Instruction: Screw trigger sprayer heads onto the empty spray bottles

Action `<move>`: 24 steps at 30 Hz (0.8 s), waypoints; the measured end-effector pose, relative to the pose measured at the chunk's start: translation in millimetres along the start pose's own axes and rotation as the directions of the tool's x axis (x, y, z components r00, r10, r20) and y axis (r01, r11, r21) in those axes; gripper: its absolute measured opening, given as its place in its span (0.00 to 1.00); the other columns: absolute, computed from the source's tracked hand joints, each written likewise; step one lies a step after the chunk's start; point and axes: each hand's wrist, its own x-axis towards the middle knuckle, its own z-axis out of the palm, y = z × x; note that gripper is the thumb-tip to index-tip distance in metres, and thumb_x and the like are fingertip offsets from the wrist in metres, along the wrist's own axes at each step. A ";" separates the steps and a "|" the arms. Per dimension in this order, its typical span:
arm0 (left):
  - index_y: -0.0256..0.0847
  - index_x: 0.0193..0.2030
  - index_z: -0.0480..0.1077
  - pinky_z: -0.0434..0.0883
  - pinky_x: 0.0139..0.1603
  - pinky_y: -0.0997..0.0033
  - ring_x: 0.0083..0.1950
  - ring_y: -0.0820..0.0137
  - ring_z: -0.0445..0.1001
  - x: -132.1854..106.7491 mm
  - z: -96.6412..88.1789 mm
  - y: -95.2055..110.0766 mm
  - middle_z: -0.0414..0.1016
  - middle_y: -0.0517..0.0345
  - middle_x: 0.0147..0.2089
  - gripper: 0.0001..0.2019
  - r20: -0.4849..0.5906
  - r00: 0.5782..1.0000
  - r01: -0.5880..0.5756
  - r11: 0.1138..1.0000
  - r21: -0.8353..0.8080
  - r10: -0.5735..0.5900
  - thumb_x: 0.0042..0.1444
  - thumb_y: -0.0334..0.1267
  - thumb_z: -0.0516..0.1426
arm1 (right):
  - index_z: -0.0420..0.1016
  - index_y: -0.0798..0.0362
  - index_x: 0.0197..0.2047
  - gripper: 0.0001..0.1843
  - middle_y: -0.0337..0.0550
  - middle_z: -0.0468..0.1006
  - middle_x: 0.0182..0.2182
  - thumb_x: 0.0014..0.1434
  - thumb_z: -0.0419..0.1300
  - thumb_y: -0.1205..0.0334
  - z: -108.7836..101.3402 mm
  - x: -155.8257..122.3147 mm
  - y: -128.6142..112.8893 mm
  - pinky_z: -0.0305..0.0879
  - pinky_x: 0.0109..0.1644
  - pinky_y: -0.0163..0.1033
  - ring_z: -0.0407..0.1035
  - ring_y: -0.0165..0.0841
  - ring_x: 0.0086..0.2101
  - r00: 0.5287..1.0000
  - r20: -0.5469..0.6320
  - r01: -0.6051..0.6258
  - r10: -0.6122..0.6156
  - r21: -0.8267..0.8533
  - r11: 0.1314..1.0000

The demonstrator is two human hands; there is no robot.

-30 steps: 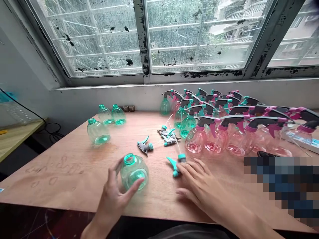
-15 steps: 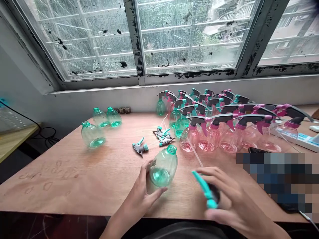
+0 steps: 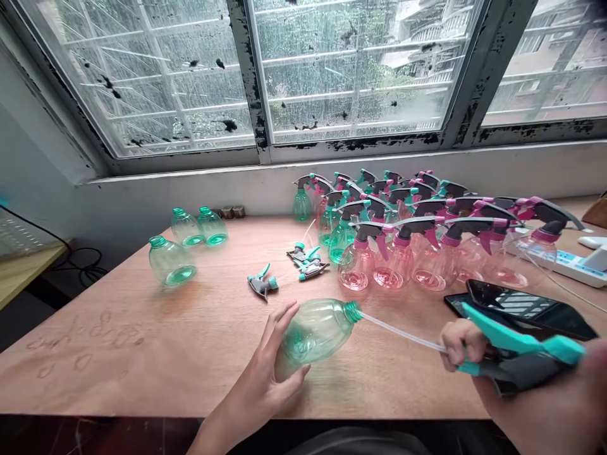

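My left hand [image 3: 270,366] grips a clear green bottle [image 3: 317,332] around its base, thumb in front and fingers behind. The bottle lies tilted on its side, its threaded neck pointing right. In my right hand [image 3: 531,392] is a spray head [image 3: 526,354], grey with a teal trigger and collar. Its thin white dip tube [image 3: 403,333] reaches left, the tip at the mouth of the bottle; whether it has entered cannot be made out. A loose spray head [image 3: 262,282] lies on the table beyond my left hand, and several more spray heads [image 3: 308,262] lie behind it.
Three green bottles without heads [image 3: 171,262] stand at the back left. Several assembled pink and green spray bottles [image 3: 393,265] crowd the back right. Phones [image 3: 526,309] lie under and behind my right hand, near a white power strip [image 3: 578,265]. A window is behind the table [image 3: 118,360].
The bottle has tipped from nearly upright to its side, neck toward the right. My right hand has moved right with the spray head, bringing its tube tip to the bottle's mouth.
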 end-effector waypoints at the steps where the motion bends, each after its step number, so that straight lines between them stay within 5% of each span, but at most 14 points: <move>1: 0.64 0.75 0.46 0.48 0.79 0.45 0.80 0.54 0.43 -0.4 -0.2 1.8 0.46 0.57 0.79 0.39 0.016 1.000 -0.006 1.000 0.002 0.006 0.64 0.32 0.58 | 0.75 0.44 0.20 0.49 0.50 0.69 0.22 0.59 0.24 0.24 8.2 1.4 -1.9 0.64 0.31 0.53 0.65 0.48 0.26 0.998 -0.054 -0.020 0.029 0.149 0.989; 4: 0.66 0.74 0.47 0.50 0.77 0.43 0.80 0.54 0.44 -1.8 -0.8 5.7 0.41 0.58 0.80 0.37 0.076 0.997 -0.029 0.999 0.016 0.027 0.66 0.31 0.56 | 0.81 0.48 0.23 0.49 0.50 0.75 0.24 0.58 0.34 0.20 28.0 5.3 6.3 0.62 0.25 0.45 0.68 0.43 0.24 0.987 0.005 -0.150 0.162 0.402 0.904; 9: 0.69 0.73 0.50 0.55 0.76 0.45 0.79 0.51 0.46 -3.7 -3.6 5.4 0.39 0.61 0.80 0.33 0.167 0.986 -0.027 1.000 -0.003 0.027 0.66 0.41 0.59 | 0.84 0.52 0.33 0.41 0.52 0.84 0.29 0.59 0.49 0.23 39.7 7.1 36.6 0.51 0.15 0.32 0.75 0.39 0.23 0.892 0.235 -0.446 0.387 0.316 0.837; 15: 0.64 0.71 0.57 0.54 0.77 0.52 0.78 0.54 0.50 -0.3 -3.4 4.5 0.52 0.59 0.76 0.24 0.042 0.998 0.057 0.995 -0.083 -0.054 0.69 0.50 0.53 | 0.80 0.52 0.43 0.27 0.44 0.86 0.26 0.58 0.65 0.35 50.4 -1.7 44.8 0.71 0.27 0.39 0.76 0.35 0.20 0.874 0.346 -0.419 0.341 0.183 0.889; 20: 0.59 0.73 0.50 0.58 0.75 0.49 0.74 0.51 0.59 -0.8 0.2 -0.3 0.56 0.50 0.73 0.41 -0.009 0.990 0.139 0.976 -0.166 -0.142 0.58 0.52 0.66 | 0.77 0.53 0.46 0.23 0.42 0.84 0.25 0.57 0.72 0.45 58.6 -3.0 46.1 0.70 0.25 0.35 0.72 0.32 0.22 0.854 0.438 -0.386 0.280 0.172 0.907; 24: 0.58 0.77 0.35 0.56 0.76 0.48 0.76 0.51 0.56 -3.5 1.3 -3.2 0.51 0.48 0.77 0.54 0.047 0.986 0.164 0.966 -0.198 -0.158 0.55 0.50 0.68 | 0.75 0.52 0.47 0.25 0.37 0.80 0.21 0.54 0.73 0.45 58.1 -1.8 47.1 0.63 0.21 0.31 0.68 0.30 0.21 0.876 0.396 -0.372 0.276 0.187 0.909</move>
